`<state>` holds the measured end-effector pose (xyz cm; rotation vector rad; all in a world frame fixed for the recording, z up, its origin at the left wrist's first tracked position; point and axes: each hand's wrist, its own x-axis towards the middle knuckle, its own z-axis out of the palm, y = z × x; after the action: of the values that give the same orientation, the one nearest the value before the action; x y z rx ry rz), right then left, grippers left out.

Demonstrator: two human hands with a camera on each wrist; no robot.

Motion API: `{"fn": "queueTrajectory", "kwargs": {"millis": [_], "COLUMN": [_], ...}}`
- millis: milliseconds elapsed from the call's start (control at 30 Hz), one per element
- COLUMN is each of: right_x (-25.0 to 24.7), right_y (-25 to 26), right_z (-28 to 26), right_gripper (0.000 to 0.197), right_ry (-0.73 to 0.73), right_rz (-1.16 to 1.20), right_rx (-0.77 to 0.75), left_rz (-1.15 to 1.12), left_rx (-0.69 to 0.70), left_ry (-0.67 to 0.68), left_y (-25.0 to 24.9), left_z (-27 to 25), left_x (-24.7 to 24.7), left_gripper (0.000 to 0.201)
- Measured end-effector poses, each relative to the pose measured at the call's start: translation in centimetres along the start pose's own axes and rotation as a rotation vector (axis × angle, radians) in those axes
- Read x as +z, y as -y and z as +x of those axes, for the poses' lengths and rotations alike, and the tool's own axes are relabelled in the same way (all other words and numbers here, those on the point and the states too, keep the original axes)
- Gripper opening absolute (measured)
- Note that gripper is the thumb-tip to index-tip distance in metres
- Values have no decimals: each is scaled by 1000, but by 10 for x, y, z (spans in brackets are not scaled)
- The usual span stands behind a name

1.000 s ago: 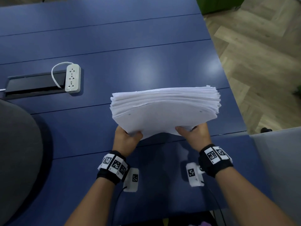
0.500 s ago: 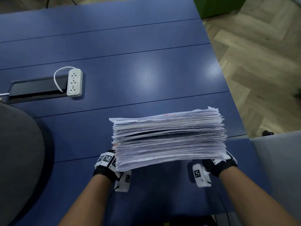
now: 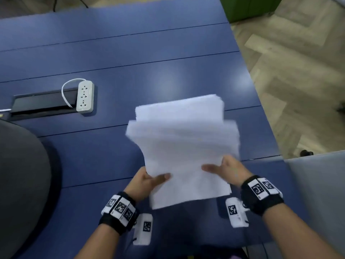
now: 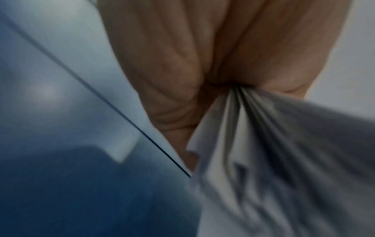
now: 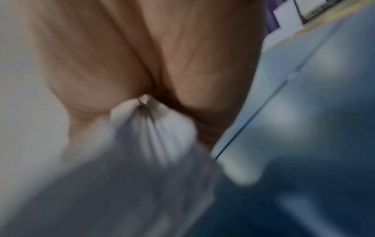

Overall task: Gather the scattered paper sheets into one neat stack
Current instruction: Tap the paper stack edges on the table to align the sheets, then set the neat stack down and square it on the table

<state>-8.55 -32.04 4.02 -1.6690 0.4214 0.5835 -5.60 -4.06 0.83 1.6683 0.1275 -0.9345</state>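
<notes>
While both hands work over the blue table [image 3: 130, 53], the paper stack [image 3: 184, 143] sits between them, blurred and somewhat fanned, its far sheets offset from the near ones. The left hand [image 3: 147, 181] grasps the near left edge, thumb lying on top; from the left wrist view the sheets splay out of the pinch. The right hand [image 3: 226, 170] grasps the near right side likewise. A white power strip [image 3: 85, 96] lies well apart, beside a dark cable slot [image 3: 39, 104].
</notes>
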Motion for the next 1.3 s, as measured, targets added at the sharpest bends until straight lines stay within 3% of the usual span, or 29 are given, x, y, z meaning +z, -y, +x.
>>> {"fn": "queueTrajectory", "kwargs": {"millis": [100, 200, 300, 433, 600, 833, 967, 1167, 1300], "right_x": [5, 15, 21, 29, 39, 31, 36, 41, 36], "right_y": [-35, -53, -62, -76, -68, -55, -59, -73, -71], "right_z": [12, 15, 15, 11, 0, -19, -23, -22, -24], "right_gripper": [40, 37, 36, 43, 48, 58, 68, 65, 47], "right_ry": [57, 32, -65, -228, -262, -65, -96, -145, -135], "right_rz": [79, 27, 21, -34, -201, -76, -202, -81, -60], "right_rx": [83, 123, 156, 171, 155, 262, 159, 202, 271], "left_rz": [-271, -343, -419, -370, -362, -430, -433, -339, -202], "left_rx": [-116, -197, -241, -413, -393, -358, -396, -459, -430], "left_ry": [93, 92, 34, 0, -39, -99, -107, -36, -75], "left_y": [17, 33, 36, 38, 43, 38, 37, 39, 50], "left_z": [2, 2, -5, -24, -32, -36, -36, -35, -35], "left_x": [2, 6, 8, 10, 11, 24, 32, 34, 32], "left_gripper": [43, 61, 46, 33, 34, 39, 43, 42, 36]}}
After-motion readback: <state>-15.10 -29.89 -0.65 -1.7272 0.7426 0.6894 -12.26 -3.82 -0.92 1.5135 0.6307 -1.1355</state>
